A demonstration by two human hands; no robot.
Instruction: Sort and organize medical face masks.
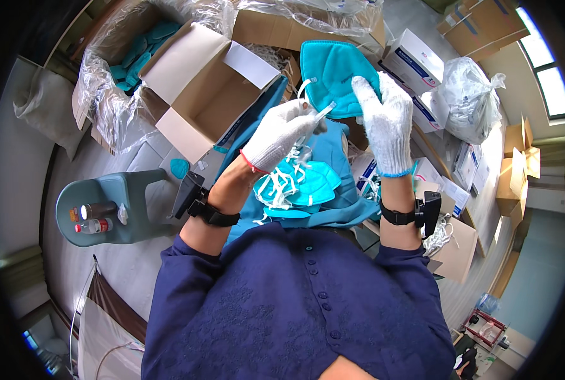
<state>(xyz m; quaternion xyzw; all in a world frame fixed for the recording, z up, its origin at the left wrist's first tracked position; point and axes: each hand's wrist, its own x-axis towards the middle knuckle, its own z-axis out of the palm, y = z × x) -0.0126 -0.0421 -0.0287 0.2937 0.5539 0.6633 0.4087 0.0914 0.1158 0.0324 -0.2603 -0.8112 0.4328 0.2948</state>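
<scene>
A teal face mask (pixel 332 73) is held up in front of me. My right hand (pixel 387 130), in a white knit glove with a blue cuff, grips its right side, thumb on the near face. In a white glove with a red cuff, my left hand (pixel 277 137) pinches a white strap (pixel 324 112) at the mask's lower left; its fingertips are partly hidden. Below both hands, a pile of teal masks (pixel 311 183) with tangled white straps lies on the blue cloth (pixel 352 212) over my lap.
An opened carton (pixel 209 95) stands ahead on the left, beside a plastic-lined box (pixel 111 107) of teal pieces. On the left, a grey-green stool (pixel 140 218) bears bottles. White boxes (pixel 415 60) and a stuffed clear bag (pixel 471 98) stand on the right.
</scene>
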